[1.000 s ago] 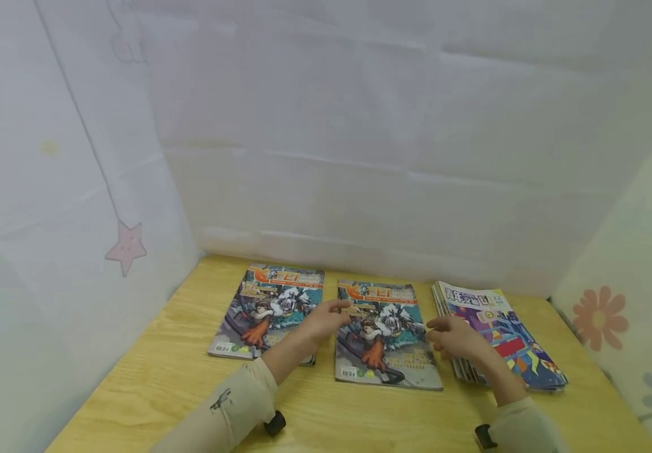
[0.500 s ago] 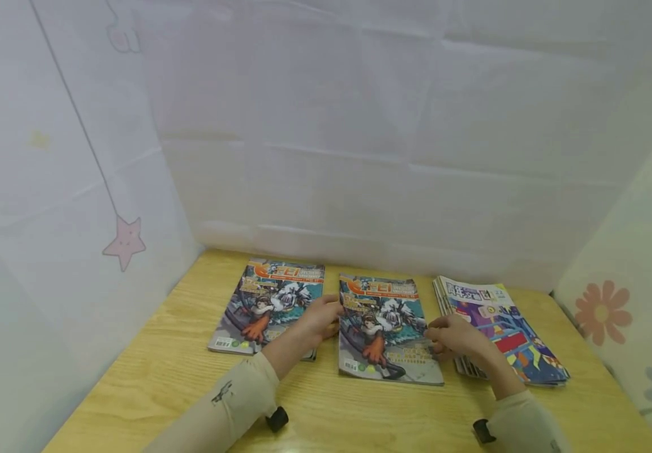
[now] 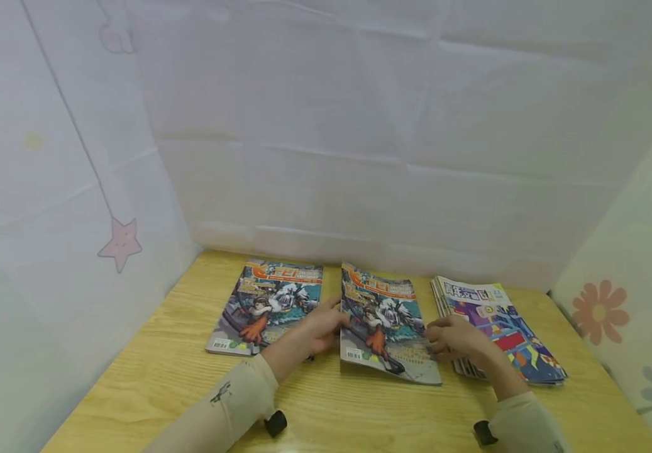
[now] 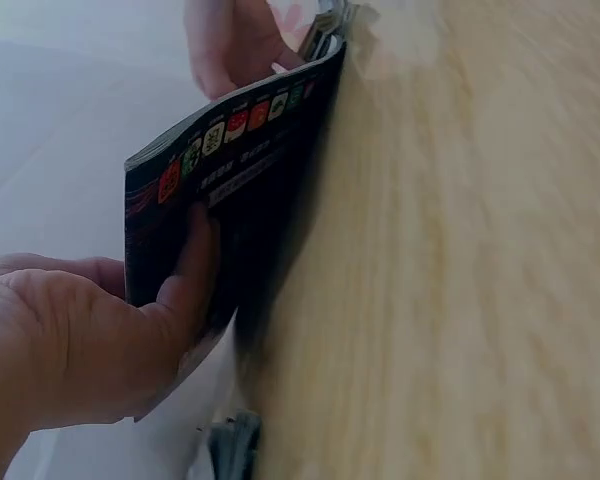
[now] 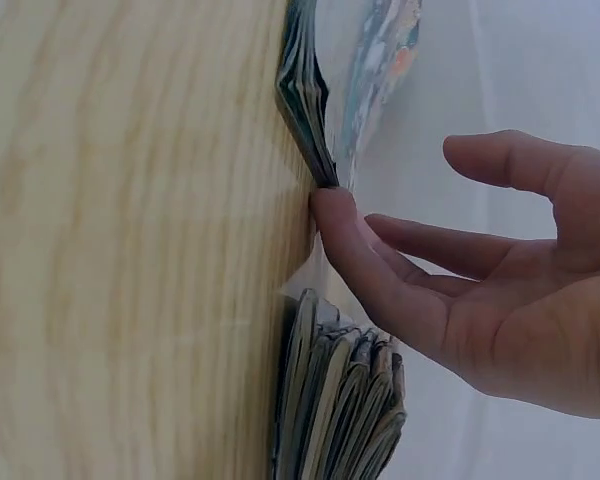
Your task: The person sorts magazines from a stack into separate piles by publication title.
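In the head view my left hand (image 3: 319,330) grips the left edge of the middle magazine (image 3: 381,314). That edge is raised off the table, so the magazine tilts. In the left wrist view one digit lies on its dark back cover (image 4: 255,215), and the rest of the hand (image 4: 90,335) is partly behind it. At the opposite edge my right hand (image 3: 457,340) touches the magazine with its fingertips. The right wrist view shows that hand (image 5: 520,290) with its thumb held apart from the fingers, a fingertip against the pages' edge (image 5: 308,110).
A magazine with the same cover (image 3: 280,302) lies flat on the left of the wooden table (image 3: 150,371). On the right, a stack of magazines (image 3: 507,340) sits beside my right hand. Pale cloth walls (image 3: 303,126) enclose the table's back and sides.
My left hand has gone from hovering above the magazine's left side to gripping that edge, which has lifted from the table. My right hand has stayed by the right edge.
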Motion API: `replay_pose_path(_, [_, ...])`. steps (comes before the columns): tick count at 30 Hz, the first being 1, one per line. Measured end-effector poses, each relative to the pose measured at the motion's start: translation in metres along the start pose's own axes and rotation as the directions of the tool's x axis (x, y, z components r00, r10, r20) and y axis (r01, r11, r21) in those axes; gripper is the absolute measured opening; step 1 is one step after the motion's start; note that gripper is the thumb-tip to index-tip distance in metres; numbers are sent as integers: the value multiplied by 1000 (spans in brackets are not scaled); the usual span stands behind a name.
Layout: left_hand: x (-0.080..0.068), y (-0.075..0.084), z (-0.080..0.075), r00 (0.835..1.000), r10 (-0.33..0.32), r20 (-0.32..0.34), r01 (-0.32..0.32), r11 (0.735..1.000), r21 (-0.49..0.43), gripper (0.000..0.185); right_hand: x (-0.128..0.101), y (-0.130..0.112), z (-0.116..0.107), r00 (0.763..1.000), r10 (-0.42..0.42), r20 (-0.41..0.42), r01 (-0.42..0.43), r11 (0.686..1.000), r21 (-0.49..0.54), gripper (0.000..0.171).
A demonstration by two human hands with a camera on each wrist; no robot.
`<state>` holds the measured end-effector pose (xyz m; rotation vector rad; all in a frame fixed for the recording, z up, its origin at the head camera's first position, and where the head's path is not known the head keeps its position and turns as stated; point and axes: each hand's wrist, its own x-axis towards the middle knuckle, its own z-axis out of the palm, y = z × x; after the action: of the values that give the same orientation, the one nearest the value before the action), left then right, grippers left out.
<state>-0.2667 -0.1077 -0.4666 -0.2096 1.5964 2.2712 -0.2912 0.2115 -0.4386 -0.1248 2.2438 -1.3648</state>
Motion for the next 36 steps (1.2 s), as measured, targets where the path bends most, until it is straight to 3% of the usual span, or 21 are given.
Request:
replay_pose_path(5, [-6, 14, 6, 999, 39, 2, -39, 999, -9, 98, 2, 7, -4, 999, -30, 13, 30, 998, 57, 58])
replay_pose_path(11, [-22, 36, 10, 997, 71, 41, -70, 997, -20, 97, 9, 11, 1, 997, -42, 60, 28, 978, 207, 75])
replay_pose_path(14, [-28, 47, 8, 993, 100, 55, -99, 995, -20, 97, 12, 11, 2, 989, -65, 130, 11, 926, 376, 81])
replay_pose_path(18, [-31, 56, -1, 991, 118, 58, -118, 993, 7, 96, 11, 7, 3, 965, -131, 229, -38, 791, 611, 80])
replay_pose_path(20, [-33, 58, -9, 991, 121, 60, -122, 992, 24, 95, 9, 3, 4, 946, -180, 268, -48, 741, 670, 83])
replay_pose_path(22, [-35, 61, -19, 992, 116, 52, -118, 992, 33, 94, 8, -3, 5, 923, -235, 305, -49, 713, 699, 83])
replay_pose_path(28, [-40, 62, -57, 994, 100, 47, -102, 993, 56, 93, 6, -19, 22, 847, -357, 395, -37, 700, 713, 83])
replay_pose_path(32, [-40, 63, -91, 991, 88, 96, -95, 993, 74, 92, 12, -28, 39, 835, -381, 396, -28, 691, 722, 83])
replay_pose_path(36, [-39, 69, -128, 986, 72, 151, -89, 990, 106, 82, 21, -33, 61, 847, -368, 384, -47, 667, 743, 85])
